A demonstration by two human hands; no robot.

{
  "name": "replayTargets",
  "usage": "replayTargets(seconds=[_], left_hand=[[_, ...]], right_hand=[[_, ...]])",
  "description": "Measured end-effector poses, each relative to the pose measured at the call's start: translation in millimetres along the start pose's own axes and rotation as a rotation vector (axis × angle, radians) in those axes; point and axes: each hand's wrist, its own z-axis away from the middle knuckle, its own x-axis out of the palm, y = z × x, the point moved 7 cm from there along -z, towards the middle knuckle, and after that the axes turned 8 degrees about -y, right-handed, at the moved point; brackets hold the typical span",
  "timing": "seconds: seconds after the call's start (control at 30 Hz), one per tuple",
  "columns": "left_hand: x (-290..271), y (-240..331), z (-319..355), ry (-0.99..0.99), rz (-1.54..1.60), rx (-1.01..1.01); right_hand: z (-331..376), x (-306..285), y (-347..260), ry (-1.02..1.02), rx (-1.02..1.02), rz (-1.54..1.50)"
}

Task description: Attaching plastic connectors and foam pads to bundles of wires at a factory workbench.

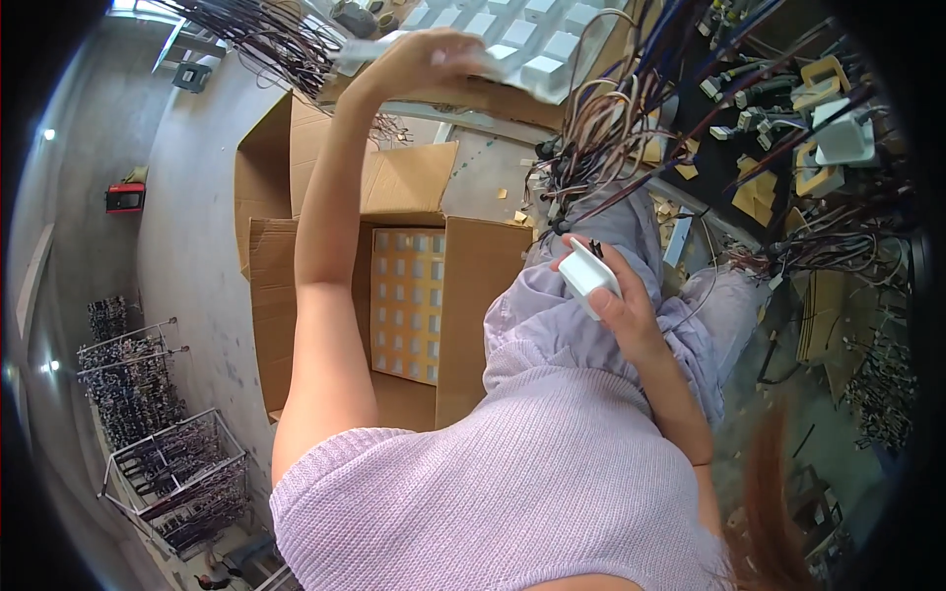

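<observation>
My right hand grips a small white plastic housing with a flared rim, holding it above my lap. A short dark piece sticks up beside it at the fingers. Stretched out to the far side, my left hand is blurred by motion, so its fingers do not show clearly. It hovers over the near edge of a batch of white block-like pieces laid in rows. A pale, translucent strip shows by its wrist; whether the hand holds it is unclear.
An open cardboard box stands left of my legs, a yellow-and-white grid insert inside. Cable bundles hang ahead and at right, near another white housing. Wire-laden racks stand at left. Scraps lie on the floor.
</observation>
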Motion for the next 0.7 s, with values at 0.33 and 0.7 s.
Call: replayTargets(seconds=[0.33,0.7], left_hand=[[138.4,170.9,102.5,-0.182,1.417,-0.341],[138.4,225.7,70.9,0.173,1.088,-0.213]], right_hand=[[8.7,-3.3,-44.9,0.278,-0.379,0.846],[42.3,-57.2,-59.4,0.466,-0.325,0.700]])
